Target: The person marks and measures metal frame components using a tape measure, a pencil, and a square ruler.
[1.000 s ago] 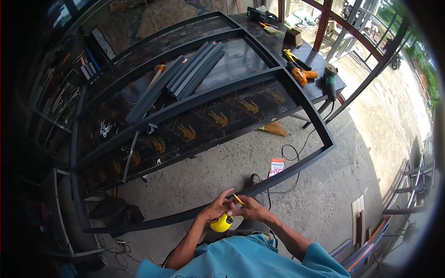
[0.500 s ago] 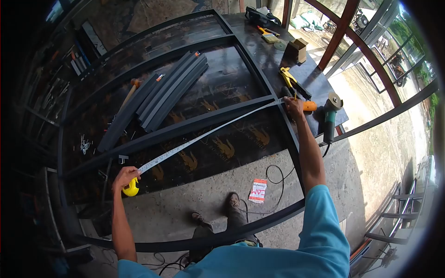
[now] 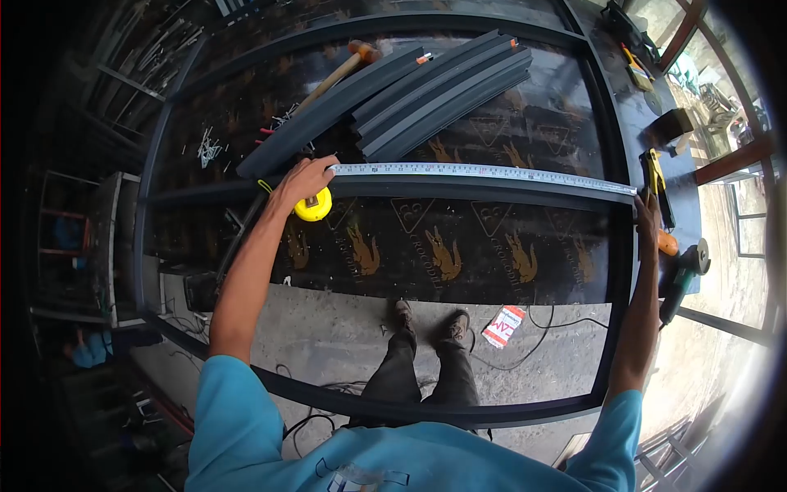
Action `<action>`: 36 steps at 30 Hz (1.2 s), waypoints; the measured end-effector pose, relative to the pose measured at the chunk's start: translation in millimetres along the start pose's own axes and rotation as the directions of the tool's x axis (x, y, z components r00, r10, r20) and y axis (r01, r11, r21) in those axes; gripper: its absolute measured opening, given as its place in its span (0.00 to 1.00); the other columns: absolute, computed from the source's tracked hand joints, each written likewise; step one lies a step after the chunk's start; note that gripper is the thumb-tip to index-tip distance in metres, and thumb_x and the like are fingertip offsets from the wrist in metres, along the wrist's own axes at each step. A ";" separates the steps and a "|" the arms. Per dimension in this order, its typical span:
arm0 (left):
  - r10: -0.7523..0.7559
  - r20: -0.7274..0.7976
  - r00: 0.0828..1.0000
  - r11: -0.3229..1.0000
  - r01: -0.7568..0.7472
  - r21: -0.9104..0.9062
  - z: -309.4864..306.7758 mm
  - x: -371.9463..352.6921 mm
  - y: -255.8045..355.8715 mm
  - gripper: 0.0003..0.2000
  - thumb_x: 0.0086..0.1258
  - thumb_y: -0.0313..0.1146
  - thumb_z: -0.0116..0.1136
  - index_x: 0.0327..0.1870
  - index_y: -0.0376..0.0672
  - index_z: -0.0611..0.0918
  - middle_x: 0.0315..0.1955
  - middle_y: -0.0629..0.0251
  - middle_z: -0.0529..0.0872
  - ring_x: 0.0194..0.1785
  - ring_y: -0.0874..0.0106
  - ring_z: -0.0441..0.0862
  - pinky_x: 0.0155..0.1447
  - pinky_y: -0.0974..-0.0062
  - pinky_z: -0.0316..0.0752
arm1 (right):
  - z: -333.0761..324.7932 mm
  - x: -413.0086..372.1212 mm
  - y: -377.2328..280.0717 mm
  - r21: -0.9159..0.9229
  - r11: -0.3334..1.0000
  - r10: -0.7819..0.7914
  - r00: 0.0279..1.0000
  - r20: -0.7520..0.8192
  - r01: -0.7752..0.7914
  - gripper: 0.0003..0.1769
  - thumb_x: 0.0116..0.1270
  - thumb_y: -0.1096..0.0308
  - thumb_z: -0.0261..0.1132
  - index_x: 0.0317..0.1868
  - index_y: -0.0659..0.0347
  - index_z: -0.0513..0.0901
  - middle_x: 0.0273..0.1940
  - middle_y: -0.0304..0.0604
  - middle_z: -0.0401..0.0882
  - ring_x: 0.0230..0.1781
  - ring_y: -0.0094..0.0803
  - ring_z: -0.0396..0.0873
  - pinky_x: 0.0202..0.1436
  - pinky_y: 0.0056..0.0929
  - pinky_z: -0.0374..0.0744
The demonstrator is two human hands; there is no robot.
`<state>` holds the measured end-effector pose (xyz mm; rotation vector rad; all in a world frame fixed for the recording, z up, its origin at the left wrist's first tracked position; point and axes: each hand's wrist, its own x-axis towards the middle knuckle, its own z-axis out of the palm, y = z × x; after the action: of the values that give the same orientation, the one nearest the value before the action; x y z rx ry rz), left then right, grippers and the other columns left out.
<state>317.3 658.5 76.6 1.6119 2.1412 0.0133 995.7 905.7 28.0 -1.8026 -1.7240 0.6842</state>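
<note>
My left hand (image 3: 303, 182) is closed round a yellow tape measure (image 3: 313, 205) at the middle bar of a dark metal frame (image 3: 492, 190). The white blade (image 3: 484, 171) runs out to the right along that bar. At the bar's right end, my right hand (image 3: 648, 211) holds the blade's tip against the frame's side bar; its fingers are pressed together. Just beyond the right hand lie a yellow-handled tool (image 3: 654, 174) and something orange (image 3: 667, 243).
Dark metal profiles (image 3: 447, 90) and a hammer (image 3: 332, 75) lie behind the bar. Loose rivets (image 3: 210, 148) are at the left. An angle grinder (image 3: 682, 283) sits at the right. A red-and-white packet (image 3: 503, 326) and cables are on the floor. Another person (image 3: 88, 350) is at the far left.
My left hand has moved up to the middle bar with the tape measure, so the blade now lies along the bar instead of slanting across the opening. The camera view has turned.
</note>
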 end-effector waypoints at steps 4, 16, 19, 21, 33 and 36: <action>-0.041 0.141 0.989 0.994 0.055 -0.099 -12.0 2.6 2.9 0.15 0.68 0.36 0.50 0.54 0.44 0.77 0.40 0.46 0.84 0.46 0.53 0.82 0.54 0.58 0.72 | 7.2 -120.1 -99.5 0.329 0.943 0.062 0.998 -0.006 -0.057 0.36 0.67 0.66 0.59 0.73 0.51 0.54 0.33 0.41 0.77 0.23 0.20 0.73 0.23 0.17 0.71; 0.005 0.198 0.980 0.986 0.029 -0.167 -5.0 17.9 -10.7 0.11 0.69 0.32 0.46 0.48 0.42 0.76 0.35 0.48 0.84 0.41 0.53 0.83 0.49 0.59 0.73 | 156.3 -237.8 -241.6 0.770 0.635 -0.210 0.945 0.251 -0.063 0.31 0.57 0.55 0.73 0.55 0.65 0.75 0.39 0.46 0.81 0.40 0.28 0.81 0.41 0.21 0.79; 0.014 0.219 0.976 0.972 0.038 -0.233 -12.1 10.1 -5.8 0.12 0.69 0.30 0.44 0.51 0.44 0.74 0.36 0.49 0.84 0.39 0.57 0.85 0.49 0.59 0.74 | 194.3 -194.4 -236.0 0.779 0.490 -0.107 0.860 0.498 -0.391 0.17 0.62 0.59 0.68 0.43 0.65 0.81 0.26 0.39 0.79 0.30 0.21 0.79 0.34 0.15 0.74; 0.012 0.261 0.965 0.975 0.047 -0.218 -16.7 9.8 -3.3 0.12 0.69 0.30 0.44 0.52 0.44 0.74 0.37 0.49 0.84 0.38 0.58 0.85 0.48 0.59 0.75 | 215.5 -185.0 -288.1 0.684 0.621 -0.025 0.862 0.506 -0.383 0.12 0.65 0.64 0.62 0.40 0.67 0.83 0.26 0.41 0.80 0.28 0.23 0.79 0.33 0.18 0.76; -0.033 0.255 0.967 0.982 0.078 -0.171 -5.5 16.6 -1.0 0.12 0.68 0.26 0.42 0.51 0.44 0.73 0.39 0.49 0.84 0.42 0.55 0.84 0.52 0.57 0.74 | 280.4 -156.1 -289.6 0.786 0.580 -0.394 0.772 0.499 -0.212 0.13 0.62 0.70 0.60 0.43 0.69 0.83 0.34 0.45 0.83 0.32 0.28 0.82 0.45 0.27 0.80; -0.023 0.234 0.972 0.984 0.064 -0.169 -7.3 14.8 -1.0 0.11 0.69 0.27 0.42 0.50 0.44 0.74 0.37 0.47 0.84 0.42 0.55 0.84 0.51 0.57 0.74 | 282.7 -160.0 -291.8 0.773 0.607 -0.366 0.797 0.480 -0.187 0.13 0.64 0.70 0.59 0.45 0.69 0.82 0.34 0.46 0.83 0.33 0.29 0.82 0.45 0.26 0.80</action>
<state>310.7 673.7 77.6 1.3927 1.9385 -0.0003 582.1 765.6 25.1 -0.8552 -1.4273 1.8022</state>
